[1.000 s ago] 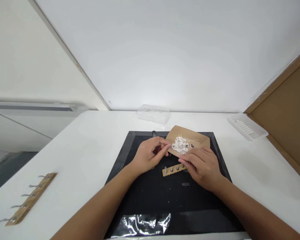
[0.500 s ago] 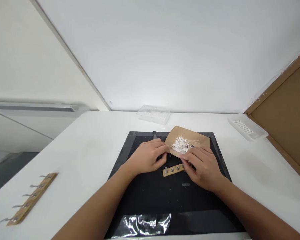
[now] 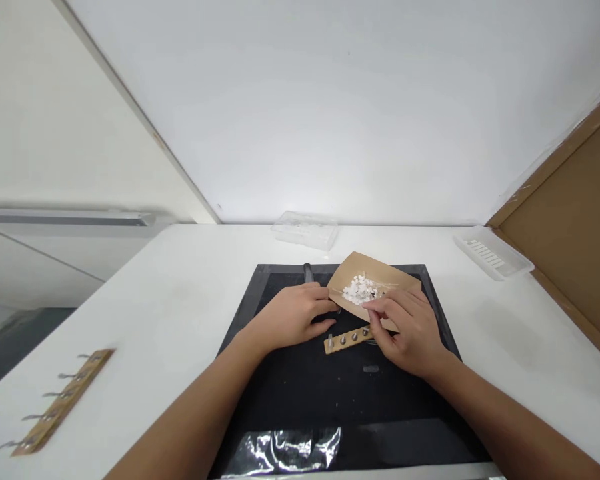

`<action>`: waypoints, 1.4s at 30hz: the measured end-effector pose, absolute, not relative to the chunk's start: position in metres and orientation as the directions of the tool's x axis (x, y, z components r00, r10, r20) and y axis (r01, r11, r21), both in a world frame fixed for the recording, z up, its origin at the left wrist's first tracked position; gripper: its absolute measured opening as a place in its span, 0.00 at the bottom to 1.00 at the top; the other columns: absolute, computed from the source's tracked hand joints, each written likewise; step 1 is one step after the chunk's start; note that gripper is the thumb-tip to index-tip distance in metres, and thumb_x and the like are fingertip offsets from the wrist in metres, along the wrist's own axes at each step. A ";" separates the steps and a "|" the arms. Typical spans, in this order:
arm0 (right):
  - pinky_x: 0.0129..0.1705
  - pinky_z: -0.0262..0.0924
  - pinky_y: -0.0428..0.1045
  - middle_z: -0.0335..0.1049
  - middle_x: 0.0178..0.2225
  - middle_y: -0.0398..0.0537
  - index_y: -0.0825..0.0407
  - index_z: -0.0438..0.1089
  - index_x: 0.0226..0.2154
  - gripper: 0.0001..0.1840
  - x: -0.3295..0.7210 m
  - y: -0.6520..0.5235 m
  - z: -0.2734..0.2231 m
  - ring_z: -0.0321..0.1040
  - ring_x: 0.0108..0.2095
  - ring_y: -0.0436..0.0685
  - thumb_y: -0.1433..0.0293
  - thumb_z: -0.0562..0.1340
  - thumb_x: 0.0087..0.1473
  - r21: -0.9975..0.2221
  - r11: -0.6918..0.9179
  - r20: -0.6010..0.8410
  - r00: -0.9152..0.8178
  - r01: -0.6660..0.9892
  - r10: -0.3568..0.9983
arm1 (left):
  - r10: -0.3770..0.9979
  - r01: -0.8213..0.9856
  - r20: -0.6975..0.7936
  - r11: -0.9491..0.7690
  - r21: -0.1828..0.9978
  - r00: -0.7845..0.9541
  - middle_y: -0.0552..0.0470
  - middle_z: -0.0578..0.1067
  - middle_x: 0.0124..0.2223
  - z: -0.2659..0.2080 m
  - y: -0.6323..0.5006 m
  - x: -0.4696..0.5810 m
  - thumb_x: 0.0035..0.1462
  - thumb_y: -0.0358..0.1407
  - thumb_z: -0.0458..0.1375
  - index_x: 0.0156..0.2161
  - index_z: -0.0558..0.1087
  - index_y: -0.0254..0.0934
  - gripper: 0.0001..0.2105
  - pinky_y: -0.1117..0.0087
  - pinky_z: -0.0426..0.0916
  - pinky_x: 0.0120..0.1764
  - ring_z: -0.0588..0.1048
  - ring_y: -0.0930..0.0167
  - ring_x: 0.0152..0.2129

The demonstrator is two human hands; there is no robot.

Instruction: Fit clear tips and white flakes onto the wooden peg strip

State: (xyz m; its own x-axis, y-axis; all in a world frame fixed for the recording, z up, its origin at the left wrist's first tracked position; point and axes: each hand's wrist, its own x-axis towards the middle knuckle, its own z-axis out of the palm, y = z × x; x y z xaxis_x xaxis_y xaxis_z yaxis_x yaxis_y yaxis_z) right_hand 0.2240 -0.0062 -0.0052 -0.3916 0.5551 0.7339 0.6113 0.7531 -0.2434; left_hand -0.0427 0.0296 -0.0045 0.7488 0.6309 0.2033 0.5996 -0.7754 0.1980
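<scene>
A sheet of brown paper [image 3: 395,273] bears a heap of small white pieces [image 3: 359,290] and a few dark bits. My right hand [image 3: 407,330] lies over the paper's near right side. Its thumb and index finger are pinched together at the edge of the heap; what is between them is too small to make out. By the paper's left corner rests my left hand [image 3: 300,315], thumb apart from the fingers and nothing visible in its grasp. Below the paper lies a wooden strip [image 3: 349,340] with metal pegs, one carrying a clear piece. Its right end is hidden by my right hand.
Under everything is a black mat [image 3: 300,400] with a loose clear piece [image 3: 371,369] on it. To the left lies another pegged wooden strip [image 3: 63,403]. A clear plastic box [image 3: 305,230] and a translucent tray [image 3: 495,253] stand farther back, near cardboard [image 3: 570,220].
My right fingertips have shifted slightly at the near side of the white heap. My left thumb and fingers have drawn apart and off the paper's edge a little.
</scene>
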 end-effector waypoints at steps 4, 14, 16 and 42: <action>0.38 0.58 0.52 0.74 0.30 0.42 0.49 0.73 0.41 0.07 0.224 -0.006 -0.005 0.71 0.31 0.54 0.77 0.63 0.63 -0.248 0.757 0.736 -0.390 0.605 0.553 | 0.675 0.642 0.142 -0.735 0.219 0.724 0.47 0.82 0.46 -0.007 0.029 -0.041 0.70 0.39 0.59 0.47 0.82 0.40 0.10 0.64 0.76 0.42 0.81 0.63 0.41; 0.38 0.59 0.51 0.71 0.28 0.40 0.50 0.73 0.40 0.07 0.225 -0.004 -0.006 0.70 0.31 0.53 0.78 0.64 0.61 -0.254 0.738 0.746 -0.359 0.626 0.561 | 0.747 0.712 0.091 -0.657 0.248 0.658 0.49 0.83 0.45 -0.007 0.029 -0.036 0.69 0.35 0.59 0.45 0.82 0.39 0.09 0.66 0.73 0.39 0.82 0.64 0.39; 0.39 0.59 0.52 0.72 0.29 0.41 0.50 0.73 0.40 0.07 0.225 -0.004 -0.005 0.71 0.32 0.53 0.78 0.64 0.61 -0.239 0.738 0.748 -0.365 0.630 0.554 | 0.752 0.717 0.075 -0.649 0.254 0.654 0.49 0.82 0.41 -0.007 0.030 -0.039 0.69 0.35 0.58 0.43 0.81 0.38 0.09 0.67 0.72 0.37 0.81 0.65 0.36; 0.46 0.55 0.60 0.68 0.45 0.59 0.53 0.76 0.44 0.18 0.252 0.018 -0.017 0.62 0.46 0.67 0.59 0.56 0.70 -0.092 0.110 0.523 -0.046 0.990 0.851 | 0.715 0.649 0.017 -0.645 0.405 0.699 0.47 0.78 0.52 0.004 0.032 -0.061 0.64 0.32 0.58 0.45 0.82 0.39 0.10 0.63 0.76 0.50 0.80 0.64 0.46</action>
